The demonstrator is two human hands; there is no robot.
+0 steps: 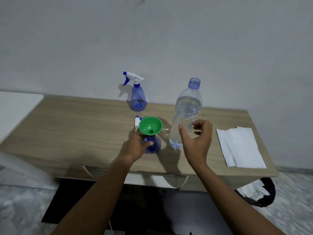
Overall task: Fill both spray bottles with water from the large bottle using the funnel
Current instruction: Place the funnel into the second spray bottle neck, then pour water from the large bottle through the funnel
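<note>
A green funnel (150, 125) sits in the neck of a blue spray bottle (153, 145) near the table's front. My left hand (135, 146) grips that bottle's body. Its white and blue spray head (137, 122) lies on the table just behind the funnel. The large clear bottle (187, 107) stands uncapped to the right, partly filled with water. My right hand (197, 138) hovers around its lower part, fingers curved and spread, seemingly just off the plastic. A second blue spray bottle (137, 97) with its trigger head on stands at the back near the wall.
The wooden table (76, 124) stands against a grey wall. Folded white paper towels (240, 146) lie at its right end. A dark bin with white paper (257, 192) sits on the floor at the right. A white surface (15, 106) adjoins the left edge.
</note>
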